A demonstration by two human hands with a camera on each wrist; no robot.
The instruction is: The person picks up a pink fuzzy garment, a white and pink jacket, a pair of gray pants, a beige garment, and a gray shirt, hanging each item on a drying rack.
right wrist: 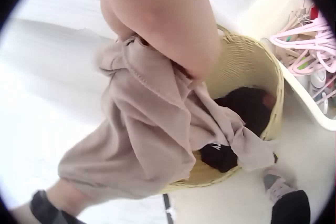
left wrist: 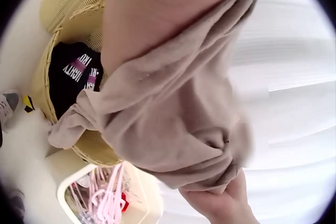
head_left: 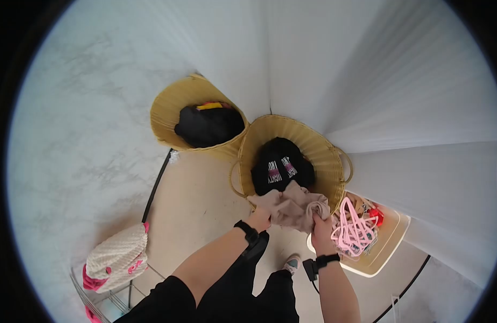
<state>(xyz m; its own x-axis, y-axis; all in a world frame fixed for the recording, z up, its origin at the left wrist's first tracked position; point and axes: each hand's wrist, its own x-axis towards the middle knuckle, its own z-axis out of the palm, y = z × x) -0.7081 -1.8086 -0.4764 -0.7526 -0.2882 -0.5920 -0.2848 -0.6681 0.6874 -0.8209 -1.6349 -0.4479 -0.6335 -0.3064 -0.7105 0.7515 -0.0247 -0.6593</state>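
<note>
My two hands hold a beige garment (head_left: 294, 207) bunched up above the near wicker basket (head_left: 323, 156). The left hand (head_left: 262, 215) grips its left side and the right hand (head_left: 320, 223) grips its right side. In the left wrist view the cloth (left wrist: 173, 119) drapes from my palm, and the right hand (left wrist: 220, 204) pinches its lower end. The right wrist view shows the garment (right wrist: 147, 129) hanging from my right hand (right wrist: 163, 19), with one corner trailing into the basket (right wrist: 247, 61). A black garment with pink and white lettering (head_left: 280, 164) lies in that basket.
A second wicker basket (head_left: 170, 107) with dark clothes stands behind, against a white curtain (head_left: 399, 97). A white bin (head_left: 391, 242) with pink hangers (head_left: 353, 226) sits at my right. A pink and white knitted bag (head_left: 116, 258) rests on a wire rack at left.
</note>
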